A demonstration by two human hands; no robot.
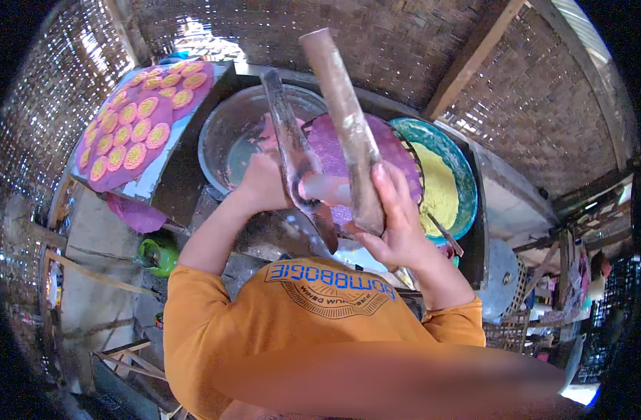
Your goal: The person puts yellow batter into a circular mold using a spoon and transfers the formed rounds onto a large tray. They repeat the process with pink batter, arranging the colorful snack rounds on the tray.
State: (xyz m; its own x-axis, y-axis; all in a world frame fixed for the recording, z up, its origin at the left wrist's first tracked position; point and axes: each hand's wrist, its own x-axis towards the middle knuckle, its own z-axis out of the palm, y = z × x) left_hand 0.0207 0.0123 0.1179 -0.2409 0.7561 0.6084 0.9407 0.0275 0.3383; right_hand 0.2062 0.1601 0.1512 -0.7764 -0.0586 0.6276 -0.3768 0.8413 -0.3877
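Before my chest I hold what looks like a two-part wooden dough press. My right hand (399,222) is wrapped round the lower end of its long pale wooden bar (345,122), which slants up and away. My left hand (266,183) is closed at the darker, worn bar (287,133), which partly hides its fingers. A short pinkish-white cylinder (329,189) bridges the two bars. Behind my left hand, a large metal basin (219,136) holds some pink dough. Beyond the bars lies a round tray covered with a purple sheet (394,150).
At the left, a purple sheet (152,108) carries many pink-and-yellow lacy rounds. To the right stands a green basin (467,189) of yellow dough or meal (436,178), with a stick-like utensil (446,234) at its near edge. A green container (159,257) sits low at left. Woven walls enclose the counter.
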